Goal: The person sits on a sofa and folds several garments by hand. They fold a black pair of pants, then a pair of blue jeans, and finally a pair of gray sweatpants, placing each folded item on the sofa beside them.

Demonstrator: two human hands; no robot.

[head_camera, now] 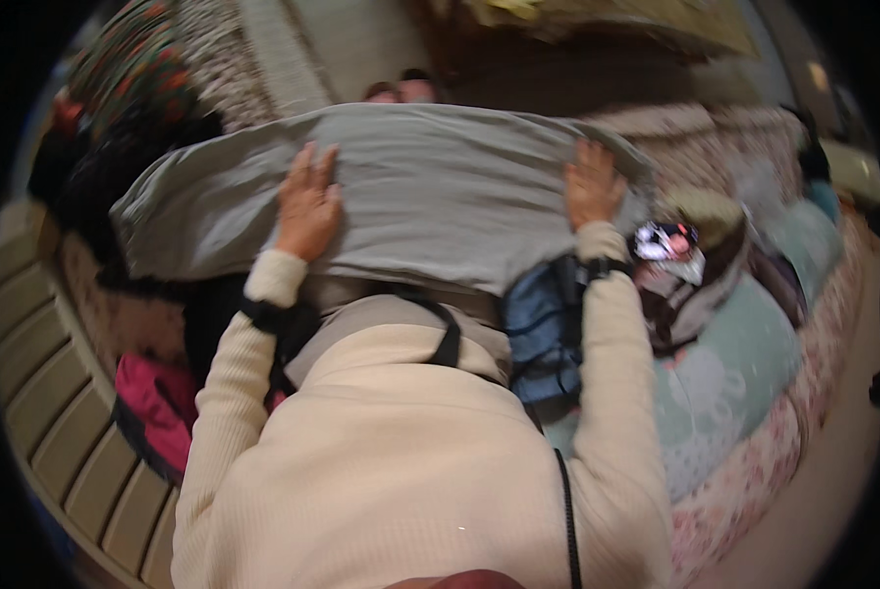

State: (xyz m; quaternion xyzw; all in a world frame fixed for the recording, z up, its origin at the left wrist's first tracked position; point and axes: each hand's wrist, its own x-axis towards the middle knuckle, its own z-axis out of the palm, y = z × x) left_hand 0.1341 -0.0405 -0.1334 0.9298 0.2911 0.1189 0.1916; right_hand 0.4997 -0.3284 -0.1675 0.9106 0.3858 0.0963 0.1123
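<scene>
A light grey cloth (440,191) lies folded into a wide band across my lap, with soft wrinkles running along it. My left hand (309,205) rests flat on its left part, palm down, fingers pointing away from me. On the right part lies my right hand (593,184), also palm down, near the cloth's right end. Neither hand grips anything. Both wrists bear black bands over cream sleeves.
At my right are a blue bag (546,324), a small shiny packet (666,241) and a mint-green printed fabric (727,383). A pink and black item (156,408) lies by the slatted panel (57,390) on my left. Dark fluffy fabric (134,173) is at upper left.
</scene>
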